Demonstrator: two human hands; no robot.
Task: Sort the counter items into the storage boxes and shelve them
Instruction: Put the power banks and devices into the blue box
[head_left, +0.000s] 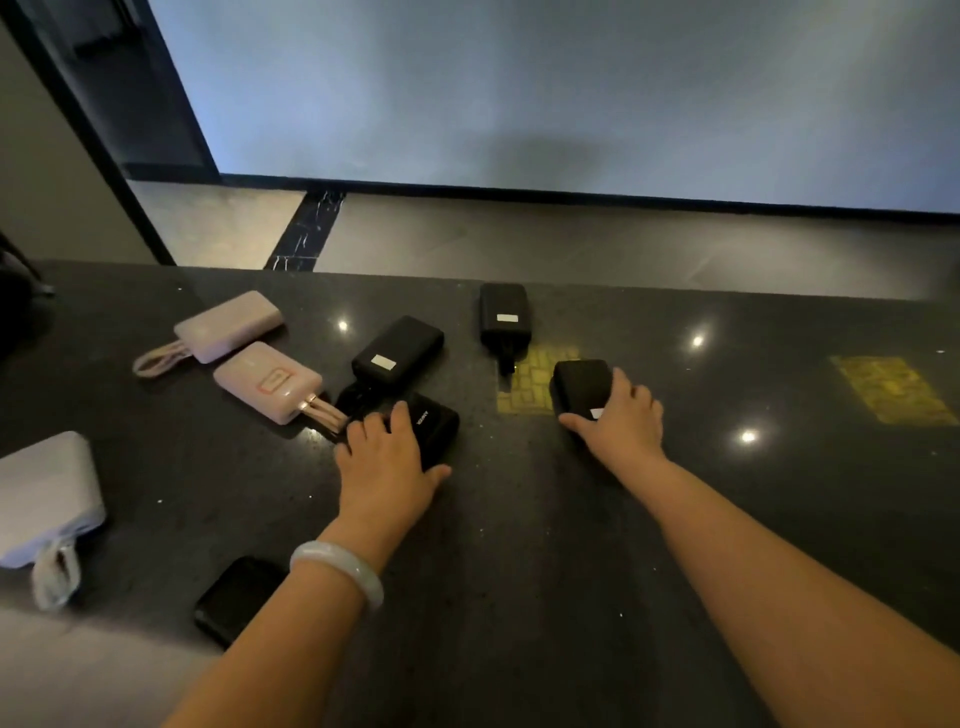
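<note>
Now, both hands down on the dark counter. My left hand, pale bangle on the wrist, lies over a black power bank just left of frame centre; fingers curve over its near end, thumb out along the right side. Looks like a grip, fingertips partly hidden. My right hand wraps a second black power bank right of centre, thumb on the left side, fingers curled over the right, the bank tilted up off the surface.

Others lying loose: a black bank with a white label touching the one under my left hand; another black bank upper centre near the far edge, short cable toward me. Two pink banks with looped cords, centre left. A white bank at the left edge. A flat black device by my left forearm. Two yellow patches shine on the counter, right side.
</note>
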